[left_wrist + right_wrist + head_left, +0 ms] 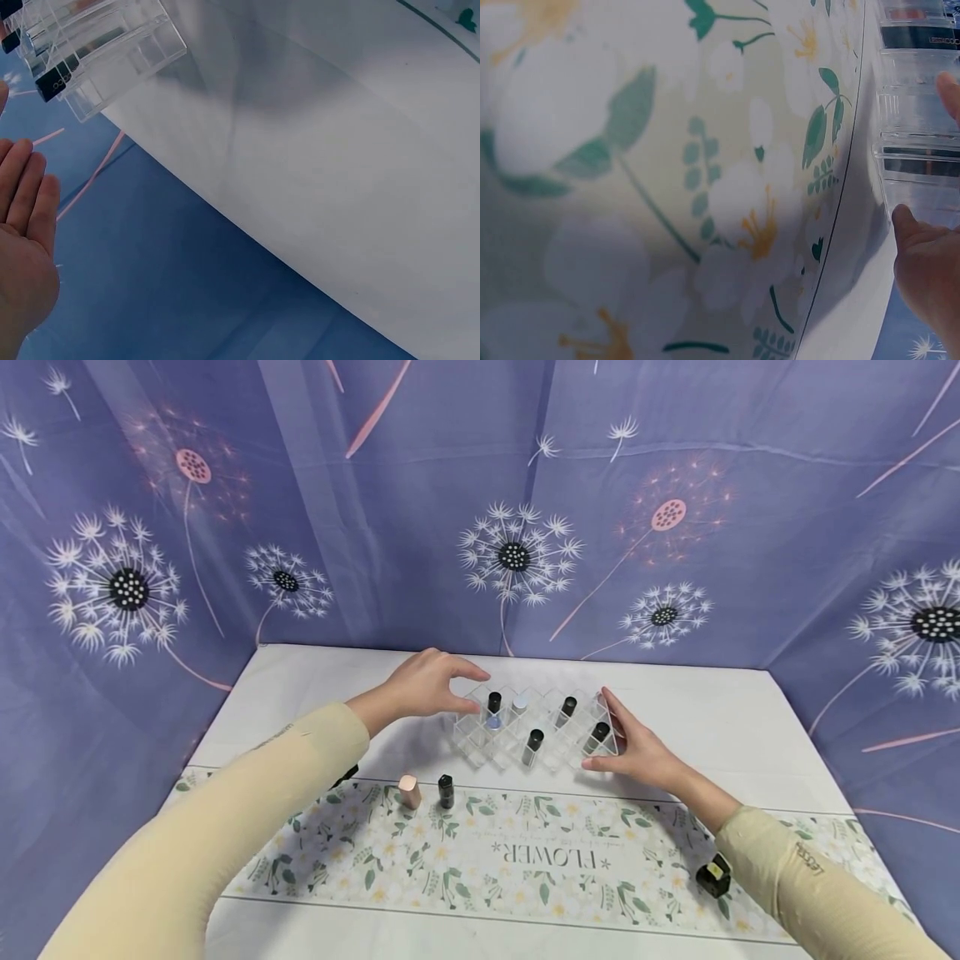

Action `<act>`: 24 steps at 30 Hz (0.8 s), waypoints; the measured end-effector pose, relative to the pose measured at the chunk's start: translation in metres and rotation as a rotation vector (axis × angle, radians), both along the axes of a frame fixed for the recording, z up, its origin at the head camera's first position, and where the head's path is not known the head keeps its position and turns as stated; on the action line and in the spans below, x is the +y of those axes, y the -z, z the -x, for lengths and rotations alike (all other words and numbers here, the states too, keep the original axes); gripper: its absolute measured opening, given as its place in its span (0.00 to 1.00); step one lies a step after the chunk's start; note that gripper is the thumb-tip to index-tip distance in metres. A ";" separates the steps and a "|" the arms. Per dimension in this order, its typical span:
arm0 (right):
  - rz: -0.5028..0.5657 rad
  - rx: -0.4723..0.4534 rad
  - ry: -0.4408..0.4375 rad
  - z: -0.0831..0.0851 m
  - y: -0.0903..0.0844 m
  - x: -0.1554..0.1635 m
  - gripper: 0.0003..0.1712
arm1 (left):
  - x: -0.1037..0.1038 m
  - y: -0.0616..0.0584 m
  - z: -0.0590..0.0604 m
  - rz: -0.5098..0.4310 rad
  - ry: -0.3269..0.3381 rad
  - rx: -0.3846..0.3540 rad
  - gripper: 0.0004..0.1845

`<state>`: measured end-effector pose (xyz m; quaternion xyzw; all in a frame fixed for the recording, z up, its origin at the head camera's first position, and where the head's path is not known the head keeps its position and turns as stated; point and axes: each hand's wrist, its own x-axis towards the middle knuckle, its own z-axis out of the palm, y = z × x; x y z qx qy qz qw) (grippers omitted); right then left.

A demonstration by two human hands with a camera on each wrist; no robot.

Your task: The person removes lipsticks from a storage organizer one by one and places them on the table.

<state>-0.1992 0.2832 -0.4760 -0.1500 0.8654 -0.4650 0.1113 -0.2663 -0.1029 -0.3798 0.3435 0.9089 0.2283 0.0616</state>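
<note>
A clear lipstick organizer (551, 752) with diamond-shaped compartments rests on the white table, several lipsticks standing in it. Among them are a black-capped tube (534, 742), a pale-capped one (520, 702) and a bluish piece (492, 722). My right hand (637, 747) holds the organizer's right end, thumb at the front corner and fingers along the back; the right wrist view shows the thumb (904, 219) against the clear wall. At the left end, my left hand (427, 685) has its thumb and fingers spread apart beside the black-capped lipsticks, holding nothing. Its fingers (30, 191) look straight in the left wrist view.
On the floral runner (555, 893) in front stand a rose-gold lipstick (409, 792) and a black lipstick (446, 792). A black object with a yellow patch (714, 876) lies near my right forearm. Another dark item (345, 776) is partly hidden by my left sleeve. A purple dandelion curtain (420, 527) hangs behind.
</note>
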 end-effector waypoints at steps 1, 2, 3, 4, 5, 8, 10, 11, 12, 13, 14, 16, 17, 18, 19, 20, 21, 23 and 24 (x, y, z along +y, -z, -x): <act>0.001 0.001 0.000 0.000 0.000 0.000 0.76 | 0.001 0.001 0.001 0.001 -0.002 -0.005 0.28; 0.001 0.002 0.000 0.000 0.000 0.000 0.76 | 0.002 0.001 0.001 0.003 -0.004 -0.010 0.28; 0.003 0.002 0.000 0.000 0.000 0.000 0.75 | 0.003 0.002 0.002 0.005 -0.004 -0.014 0.28; 0.005 0.003 0.000 0.000 0.000 0.000 0.75 | 0.004 0.002 0.003 0.006 -0.005 -0.017 0.28; 0.005 0.002 0.000 0.000 0.000 0.000 0.75 | 0.005 0.003 0.003 0.006 -0.005 -0.020 0.28; 0.009 0.001 -0.001 -0.001 -0.001 0.000 0.75 | 0.007 0.005 0.004 0.007 -0.004 -0.021 0.27; 0.006 0.000 -0.003 -0.001 -0.001 0.000 0.75 | 0.009 0.007 0.005 0.012 -0.006 -0.016 0.27; 0.004 0.000 -0.002 -0.001 -0.001 0.000 0.75 | 0.010 0.008 0.005 0.014 -0.004 -0.015 0.27; 0.002 0.001 0.000 -0.001 -0.001 0.000 0.75 | 0.010 0.009 0.005 0.016 -0.002 -0.011 0.27; 0.001 0.003 -0.003 -0.001 -0.001 0.000 0.75 | 0.011 0.009 0.006 0.019 -0.001 -0.009 0.27; 0.000 0.004 -0.001 0.000 -0.001 0.000 0.75 | 0.012 0.010 0.006 0.022 0.002 -0.007 0.26; -0.002 0.005 0.003 0.000 0.000 0.000 0.75 | 0.013 0.011 0.007 0.025 0.005 -0.007 0.26; -0.001 0.005 0.003 0.000 0.000 0.000 0.75 | 0.014 0.012 0.008 0.024 0.006 -0.009 0.26; 0.001 0.004 0.002 0.000 0.000 0.000 0.75 | 0.014 0.012 0.008 0.025 0.005 -0.011 0.26; 0.004 0.004 0.002 0.000 0.001 0.000 0.75 | 0.015 0.013 0.009 0.025 0.004 -0.012 0.26; 0.007 0.002 0.005 0.001 0.001 0.000 0.75 | 0.015 0.014 0.009 0.024 0.003 -0.014 0.26; 0.011 0.000 0.004 0.001 0.001 0.000 0.75 | 0.015 0.015 0.009 0.023 0.001 -0.017 0.26; 0.020 0.001 -0.001 0.001 0.002 0.000 0.75 | 0.015 0.017 0.010 0.021 -0.001 -0.021 0.25; 0.024 0.000 -0.002 0.000 0.002 0.000 0.75 | 0.015 0.017 0.010 0.021 -0.001 -0.024 0.25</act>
